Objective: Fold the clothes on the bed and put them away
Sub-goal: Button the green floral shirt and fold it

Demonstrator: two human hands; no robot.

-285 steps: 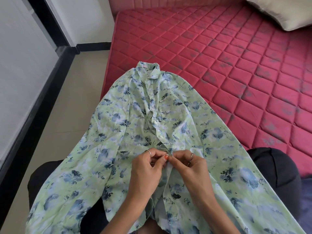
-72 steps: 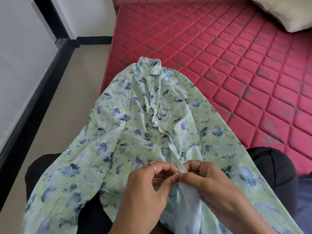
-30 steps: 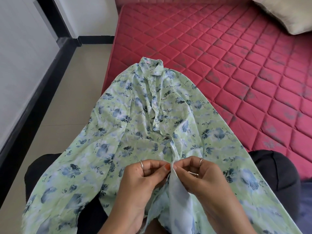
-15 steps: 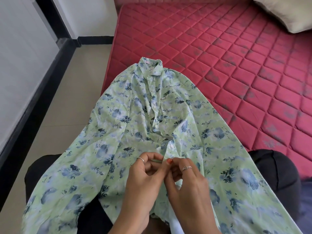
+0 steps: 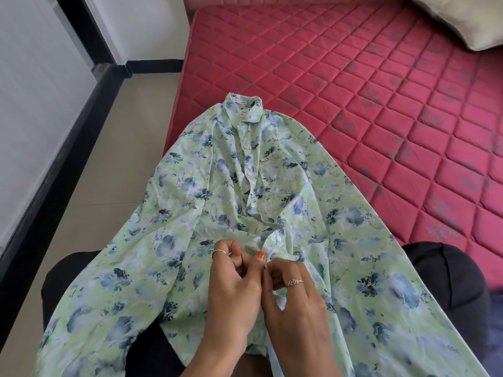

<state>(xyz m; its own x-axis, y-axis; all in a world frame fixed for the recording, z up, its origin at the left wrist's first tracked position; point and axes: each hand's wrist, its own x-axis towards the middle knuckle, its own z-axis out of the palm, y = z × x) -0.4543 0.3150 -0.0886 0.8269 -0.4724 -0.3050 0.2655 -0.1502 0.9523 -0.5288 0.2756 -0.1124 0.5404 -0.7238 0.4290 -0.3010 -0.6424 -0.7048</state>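
A head-worn camera looked down at a pale green shirt printed with blue flowers. The shirt lay face up, its collar on the near corner of a red quilted bed and its lower half draped over the person's lap, which was clothed in black. The sleeves spread out to either side.

Both hands met at the shirt's front opening, below the last fastened button. The left hand had its fingers curled, thumb and forefinger pinching the edge of the fabric. The right hand was likewise curled, pinching the opposite edge against it. A ring showed on each hand. Whether a button sat between the fingertips could not be seen.

Several buttons above the hands appeared done up, from the collar downward. Judging by this, the person was fastening the front before folding, and the lower buttons remained. No fold had been made, and nothing looked put away, so the task seemed to be at an early stage.

A beige pillow rested at the far corner of the bed. Tiled floor ran along the left.
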